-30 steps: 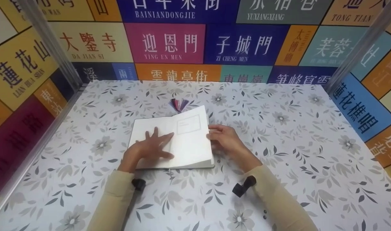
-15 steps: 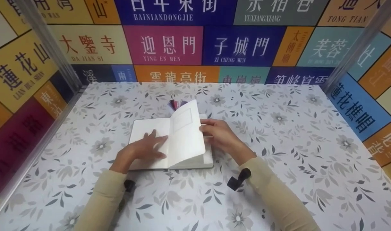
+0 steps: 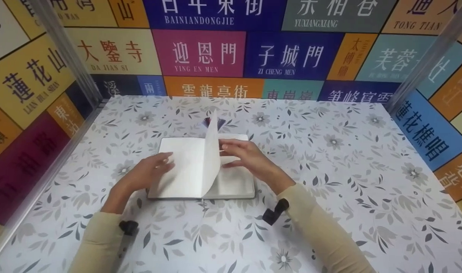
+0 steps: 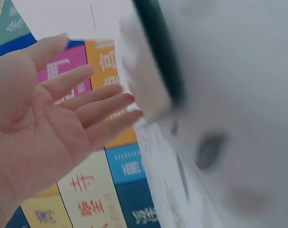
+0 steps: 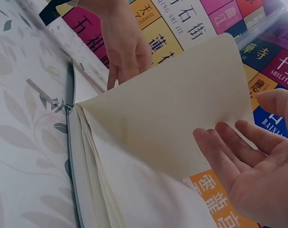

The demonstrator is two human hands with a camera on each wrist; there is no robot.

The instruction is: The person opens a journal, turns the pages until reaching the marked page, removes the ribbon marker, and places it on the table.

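A notebook [image 3: 183, 167] with blank pale pages and a dark cover edge lies spread on the floral cloth. One page [image 3: 212, 159] stands nearly upright at its middle. Against the right side of that page rest the fingertips of my right hand [image 3: 249, 159]; in the right wrist view the thumb is apart and the fingers push the sheet [image 5: 177, 90] from behind. My left hand [image 3: 145, 174] hovers by the left page's outer edge with nothing in it. The left wrist view shows its fingers spread and loose, beside the blurred notebook corner [image 4: 155, 90].
A multicoloured tassel-like bundle [image 3: 221, 122] lies behind the notebook, partly hidden by the raised page. A thin ribbon [image 3: 204, 205] sticks out at the notebook's lower edge. Sign-printed panels [image 3: 200, 53] rise behind the cloth-covered table [image 3: 329, 227] and along both sides.
My right hand has swung the page up and leftward, from lying at the right to almost upright. The left hand has drawn back left from the notebook's middle to its outer edge.
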